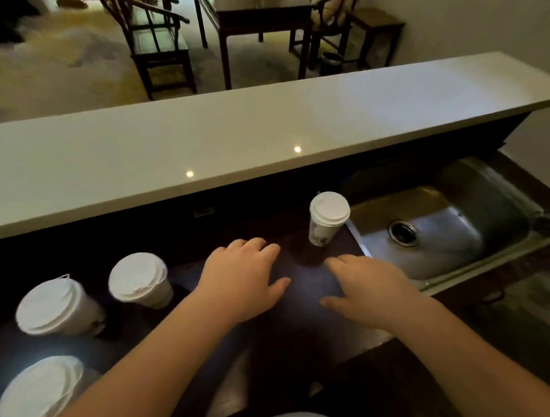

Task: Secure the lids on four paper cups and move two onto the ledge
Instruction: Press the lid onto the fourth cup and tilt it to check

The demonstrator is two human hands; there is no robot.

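Several white paper cups with white lids stand on the dark counter (297,305). One cup (327,218) is upright beside the sink's left edge. Three more sit at the left: one (139,280) nearest the middle, one (56,307) further left, and one (36,395) at the bottom left corner. The pale ledge (233,140) runs across the view above the counter and carries nothing. My left hand (242,279) hovers palm down, fingers spread, just left of the cup by the sink. My right hand (371,286) is open too, below and right of that cup. Neither hand touches a cup.
A steel sink (432,229) with a round drain is set into the counter at the right. Beyond the ledge stand dark wooden chairs (159,43), a table (259,23) and a small bin (332,62) on a pale floor.
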